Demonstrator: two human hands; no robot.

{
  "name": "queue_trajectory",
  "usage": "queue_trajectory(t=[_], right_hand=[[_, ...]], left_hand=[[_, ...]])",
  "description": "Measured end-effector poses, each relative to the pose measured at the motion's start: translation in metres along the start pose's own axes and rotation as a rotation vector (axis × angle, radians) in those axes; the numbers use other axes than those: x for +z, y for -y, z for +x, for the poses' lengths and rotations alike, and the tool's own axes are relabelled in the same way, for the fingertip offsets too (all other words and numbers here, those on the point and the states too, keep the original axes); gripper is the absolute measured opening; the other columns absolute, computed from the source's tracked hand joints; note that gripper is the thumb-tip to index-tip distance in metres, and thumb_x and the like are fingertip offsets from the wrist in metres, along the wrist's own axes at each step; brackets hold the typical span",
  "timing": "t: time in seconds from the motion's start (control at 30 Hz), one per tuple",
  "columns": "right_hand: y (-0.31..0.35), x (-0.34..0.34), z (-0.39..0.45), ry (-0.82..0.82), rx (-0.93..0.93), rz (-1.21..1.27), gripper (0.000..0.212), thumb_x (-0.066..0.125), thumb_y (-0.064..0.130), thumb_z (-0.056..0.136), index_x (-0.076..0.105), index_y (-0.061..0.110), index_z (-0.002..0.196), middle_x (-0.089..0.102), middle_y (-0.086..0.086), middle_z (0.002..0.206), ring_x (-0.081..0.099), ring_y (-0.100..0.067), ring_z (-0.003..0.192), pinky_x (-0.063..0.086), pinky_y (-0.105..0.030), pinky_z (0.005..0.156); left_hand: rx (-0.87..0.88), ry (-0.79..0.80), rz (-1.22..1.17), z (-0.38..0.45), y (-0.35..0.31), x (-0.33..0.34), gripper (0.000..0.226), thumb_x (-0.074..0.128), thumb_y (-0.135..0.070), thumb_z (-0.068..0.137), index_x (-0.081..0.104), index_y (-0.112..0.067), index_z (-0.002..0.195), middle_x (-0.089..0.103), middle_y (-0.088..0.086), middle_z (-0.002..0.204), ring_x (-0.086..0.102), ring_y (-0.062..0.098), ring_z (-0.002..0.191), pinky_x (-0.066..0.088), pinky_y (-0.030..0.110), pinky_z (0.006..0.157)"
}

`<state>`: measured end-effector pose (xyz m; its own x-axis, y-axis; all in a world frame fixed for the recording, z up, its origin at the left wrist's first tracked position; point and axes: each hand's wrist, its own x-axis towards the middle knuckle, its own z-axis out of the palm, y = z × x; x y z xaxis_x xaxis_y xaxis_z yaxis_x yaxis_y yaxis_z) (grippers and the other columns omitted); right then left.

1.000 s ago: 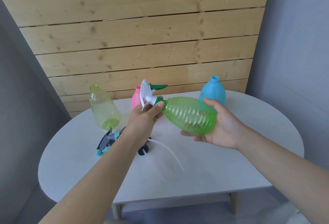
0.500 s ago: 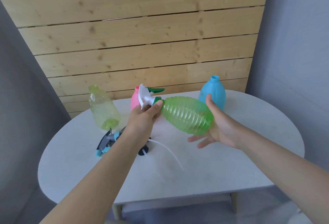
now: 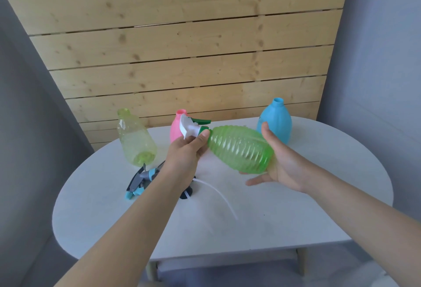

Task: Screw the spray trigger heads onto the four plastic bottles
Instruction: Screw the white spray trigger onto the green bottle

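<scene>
Above the white oval bench (image 3: pixel 296 207), held sideways: ribbed green translucent plastic bottle (image 3: pixel 241 150). Left-hand grip (image 3: pixel 185 156) pinching white-and-green spray trigger head (image 3: pixel 191 128) at the neck. Right-hand grip (image 3: pixel 280 163), wrapped a second ago, now spread, palm cradling the base. Likely re-gripping between twists; head not yet tight. Three more bottles behind, capless.

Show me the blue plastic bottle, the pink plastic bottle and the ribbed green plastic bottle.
blue plastic bottle (image 3: pixel 276 119), head view, upper body
pink plastic bottle (image 3: pixel 175 129), head view, left side
ribbed green plastic bottle (image 3: pixel 239 148), head view, mid-body
</scene>
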<state>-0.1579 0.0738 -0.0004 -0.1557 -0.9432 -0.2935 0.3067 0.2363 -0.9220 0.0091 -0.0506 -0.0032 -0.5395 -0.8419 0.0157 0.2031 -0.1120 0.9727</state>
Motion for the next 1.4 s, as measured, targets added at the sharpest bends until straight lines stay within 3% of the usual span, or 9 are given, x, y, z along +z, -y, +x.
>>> queue_trajectory(t=[0.07,0.13,0.33,0.57,0.77,0.87,0.97,1.2,1.4], right_hand=[[-0.001,0.003,0.0,-0.074,-0.128,0.013,0.083,0.075,0.052,0.054,0.044,0.033,0.129,0.047,-0.003,0.135,0.058,-0.026,0.114,0.057,-0.046,0.077],[-0.001,0.004,0.0,-0.108,-0.204,-0.069,0.077,0.083,0.04,0.051,0.049,0.032,0.12,0.054,-0.002,0.124,0.063,-0.02,0.103,0.057,-0.038,0.069],[0.002,0.001,-0.001,0.03,0.051,0.031,0.065,0.057,0.07,0.062,0.066,0.018,0.1,0.069,-0.013,0.083,0.066,-0.027,0.059,0.044,-0.022,0.043],[-0.013,0.012,0.003,0.046,-0.138,0.15,0.072,0.074,0.038,0.066,0.048,0.013,0.127,0.061,-0.012,0.123,0.068,-0.024,0.098,0.057,-0.039,0.076],[-0.015,0.017,0.003,0.053,-0.098,0.197,0.074,0.07,0.043,0.068,0.047,0.01,0.13,0.053,-0.02,0.133,0.062,-0.029,0.103,0.057,-0.04,0.074],[-0.016,0.015,0.004,0.032,-0.129,0.184,0.071,0.072,0.041,0.067,0.048,0.012,0.127,0.055,-0.017,0.131,0.066,-0.026,0.101,0.057,-0.041,0.076],[-0.017,0.015,0.004,0.049,-0.146,0.171,0.068,0.073,0.039,0.068,0.049,0.013,0.126,0.059,-0.014,0.127,0.067,-0.025,0.101,0.057,-0.041,0.077],[-0.015,0.014,0.003,-0.041,-0.19,0.069,0.076,0.077,0.039,0.055,0.046,0.017,0.122,0.061,-0.009,0.121,0.068,-0.022,0.099,0.058,-0.038,0.077],[-0.016,0.019,0.002,-0.071,-0.252,0.031,0.073,0.079,0.038,0.053,0.05,0.02,0.118,0.067,-0.001,0.109,0.069,-0.018,0.094,0.057,-0.036,0.074]], left_hand=[[-0.014,-0.058,-0.031,0.002,0.001,-0.001,0.04,0.063,-0.017,0.087,0.038,-0.017,0.055,0.044,-0.013,0.048,0.051,0.003,0.052,0.046,0.017,0.071],[-0.014,-0.046,-0.086,0.003,-0.001,-0.001,0.038,0.06,-0.013,0.089,0.043,-0.016,0.054,0.05,-0.007,0.057,0.054,0.005,0.06,0.045,0.021,0.079],[0.011,0.178,-0.139,-0.002,-0.015,0.002,0.011,0.047,-0.008,0.094,0.056,-0.003,0.092,0.063,0.004,0.089,0.061,0.011,0.082,0.051,0.017,0.078],[-0.053,0.017,-0.2,-0.001,-0.019,0.002,0.032,0.062,-0.029,0.081,0.052,-0.009,0.104,0.055,0.009,0.094,0.057,0.02,0.085,0.046,0.033,0.092],[-0.056,-0.002,-0.244,-0.001,-0.019,0.003,0.015,0.05,-0.013,0.093,0.061,-0.006,0.1,0.068,0.004,0.09,0.067,0.014,0.082,0.051,0.028,0.087],[-0.093,-0.009,-0.279,0.0,-0.021,0.003,0.025,0.055,-0.021,0.091,0.056,-0.006,0.111,0.066,0.005,0.092,0.067,0.014,0.079,0.055,0.025,0.072],[-0.054,-0.013,-0.22,-0.002,-0.02,0.001,0.042,0.069,-0.034,0.073,0.055,-0.007,0.103,0.067,0.008,0.091,0.067,0.019,0.084,0.054,0.031,0.084],[-0.051,-0.068,-0.219,-0.002,-0.018,0.002,0.022,0.056,-0.014,0.09,0.06,0.004,0.102,0.069,0.013,0.099,0.068,0.023,0.089,0.05,0.037,0.094],[-0.093,-0.108,-0.169,-0.006,-0.021,0.006,0.055,0.071,-0.031,0.076,0.059,0.003,0.117,0.07,0.014,0.104,0.068,0.026,0.091,0.051,0.04,0.093]])
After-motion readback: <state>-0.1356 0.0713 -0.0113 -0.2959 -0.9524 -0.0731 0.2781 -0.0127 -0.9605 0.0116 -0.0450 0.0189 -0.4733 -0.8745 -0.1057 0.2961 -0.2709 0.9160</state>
